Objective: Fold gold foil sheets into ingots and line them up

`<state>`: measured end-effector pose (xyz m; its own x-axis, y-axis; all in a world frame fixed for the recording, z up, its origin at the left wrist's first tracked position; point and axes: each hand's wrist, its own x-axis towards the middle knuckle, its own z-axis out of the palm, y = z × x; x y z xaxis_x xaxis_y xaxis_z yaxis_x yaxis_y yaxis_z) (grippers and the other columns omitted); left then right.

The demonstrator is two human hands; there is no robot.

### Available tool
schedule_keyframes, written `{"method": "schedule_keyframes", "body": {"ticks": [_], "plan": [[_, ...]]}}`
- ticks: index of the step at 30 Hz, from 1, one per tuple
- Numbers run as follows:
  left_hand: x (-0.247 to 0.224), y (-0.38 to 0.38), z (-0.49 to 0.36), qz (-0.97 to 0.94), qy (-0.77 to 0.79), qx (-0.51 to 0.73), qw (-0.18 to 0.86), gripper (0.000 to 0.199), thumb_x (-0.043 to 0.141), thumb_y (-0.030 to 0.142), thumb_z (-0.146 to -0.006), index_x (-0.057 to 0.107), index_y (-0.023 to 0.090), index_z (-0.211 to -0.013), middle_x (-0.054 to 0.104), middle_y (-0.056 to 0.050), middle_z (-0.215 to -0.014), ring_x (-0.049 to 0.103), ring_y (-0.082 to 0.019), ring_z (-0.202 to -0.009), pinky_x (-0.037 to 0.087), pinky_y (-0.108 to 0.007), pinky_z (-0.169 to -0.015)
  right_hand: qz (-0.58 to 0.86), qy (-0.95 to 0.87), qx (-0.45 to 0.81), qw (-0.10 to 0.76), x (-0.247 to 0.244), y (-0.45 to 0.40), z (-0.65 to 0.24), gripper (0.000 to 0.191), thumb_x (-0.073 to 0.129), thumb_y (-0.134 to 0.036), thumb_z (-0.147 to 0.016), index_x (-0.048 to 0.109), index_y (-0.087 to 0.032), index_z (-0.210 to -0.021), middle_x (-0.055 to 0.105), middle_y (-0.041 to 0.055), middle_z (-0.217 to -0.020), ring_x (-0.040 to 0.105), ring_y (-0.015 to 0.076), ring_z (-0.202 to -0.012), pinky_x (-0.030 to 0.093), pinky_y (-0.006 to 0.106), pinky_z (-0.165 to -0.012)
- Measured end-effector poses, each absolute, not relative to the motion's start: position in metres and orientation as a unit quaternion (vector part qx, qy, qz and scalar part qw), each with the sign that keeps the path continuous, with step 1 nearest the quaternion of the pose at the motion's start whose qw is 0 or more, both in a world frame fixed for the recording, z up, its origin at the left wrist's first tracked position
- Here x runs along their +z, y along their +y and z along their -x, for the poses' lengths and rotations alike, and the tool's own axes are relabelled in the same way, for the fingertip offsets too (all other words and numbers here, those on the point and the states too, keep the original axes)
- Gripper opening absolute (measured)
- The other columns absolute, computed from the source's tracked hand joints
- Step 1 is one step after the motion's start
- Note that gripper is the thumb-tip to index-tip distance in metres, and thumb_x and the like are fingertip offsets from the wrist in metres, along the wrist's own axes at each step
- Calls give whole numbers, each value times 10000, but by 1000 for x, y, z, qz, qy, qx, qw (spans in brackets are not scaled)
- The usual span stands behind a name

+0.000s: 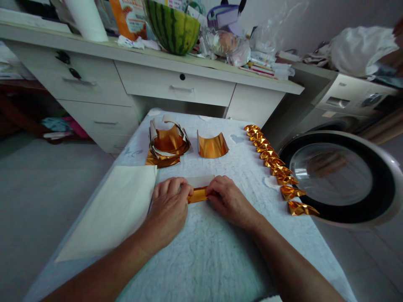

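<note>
Both hands meet at a small gold foil paper [198, 194] with a pale strip along its far side, low over the cloth-covered table. My left hand [171, 201] is closed on the left end of the foil, fingers bent. My right hand [227, 198] pinches the right end between thumb and fingers. Beyond them lie a curled stack of gold foil sheets [169, 140] and one separate curved gold sheet [213, 146]. Several folded gold foil pieces [272, 161] form a row along the table's right side.
Left of my left hand lies a large cream paper [110, 209] on the table [201, 260]. Behind stands a counter [208, 69] with a cut watermelon [173, 27], bags and a white roll. An open round washer door [336, 176] borders the table's right edge.
</note>
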<state>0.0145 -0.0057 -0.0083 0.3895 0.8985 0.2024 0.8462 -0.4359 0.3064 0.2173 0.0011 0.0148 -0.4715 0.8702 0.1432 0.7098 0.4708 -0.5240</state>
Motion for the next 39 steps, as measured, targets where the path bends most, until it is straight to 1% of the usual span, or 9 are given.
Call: {"method": "schedule_keyframes", "body": {"ticks": [2, 5, 9, 13, 20, 24, 26, 33, 39], "plan": [[-8, -5, -16, -830, 526, 170, 74, 188, 468, 124, -847, 574, 229, -961, 543, -63, -1144, 456, -263, -1044, 350, -443, -889, 477, -836, 197, 183, 11, 1, -213, 109, 537, -112, -872, 617, -184, -888, 589, 26, -912, 513, 169, -886, 361, 298, -810], [-7, -3, -19, -825, 537, 157, 73, 71, 528, 246, -872, 578, 227, -918, 553, -63, -1084, 462, -264, -1019, 356, -445, -886, 493, -834, 184, 166, 7, 2, -211, 85, 556, -139, -868, 623, -186, -892, 582, 31, -919, 502, 175, -886, 349, 303, -800], [-6, 0, -22, -811, 563, 141, 74, 92, 581, 317, -854, 581, 226, -869, 550, -59, -1026, 462, -264, -997, 357, -447, -883, 501, -832, 178, 160, 5, 3, -210, 76, 558, -150, -866, 619, -189, -888, 573, 28, -911, 490, 177, -875, 340, 305, -788], [-7, 2, -20, -800, 574, 142, 102, 41, 567, 253, -841, 584, 236, -875, 547, -40, -1025, 460, -253, -996, 357, -430, -871, 500, -831, 180, 164, 4, 4, -211, 68, 556, -166, -875, 616, -194, -887, 572, 24, -907, 488, 172, -866, 339, 302, -779], [-8, 1, -11, -804, 563, 130, 136, 189, 480, 163, -847, 586, 269, -962, 541, -25, -1100, 461, -239, -1030, 360, -410, -875, 559, -796, 166, 162, 0, 2, -202, 19, 599, -213, -857, 593, -196, -861, 566, 24, -907, 483, 184, -874, 330, 313, -779], [-9, 0, -9, -818, 544, 126, 139, 259, 437, 111, -849, 568, 257, -1019, 534, -44, -1128, 465, -235, -1047, 371, -404, -883, 605, -772, 126, 151, -3, -1, -189, 206, 644, -382, -833, 569, -194, -871, 556, 44, -922, 474, 211, -877, 327, 339, -774], [-10, 0, -8, -820, 542, 128, 134, 275, 431, 101, -850, 565, 254, -1034, 532, -48, -1134, 465, -238, -1055, 373, -407, -889, 616, -766, 112, 149, -3, -2, -185, 264, 656, -427, -816, 560, -195, -898, 553, 53, -940, 471, 223, -887, 331, 347, -780], [-14, 0, -6, -824, 535, 138, 126, 288, 442, 105, -855, 561, 273, -1056, 532, -34, -1142, 467, -230, -1057, 370, -403, -899, 610, -771, 117, 140, -1, -1, -193, 178, 620, -304, -835, 549, -223, -977, 554, 47, -973, 473, 227, -911, 333, 349, -794], [-13, 0, -5, -818, 538, 148, 140, 350, 453, 114, -852, 585, 288, -1126, 530, -45, -1160, 466, -254, -1079, 371, -433, -911, 596, -778, 149, 133, 2, 5, -219, 186, 634, -228, -823, 583, -235, -1001, 547, 44, -988, 465, 222, -943, 340, 343, -836]]}}
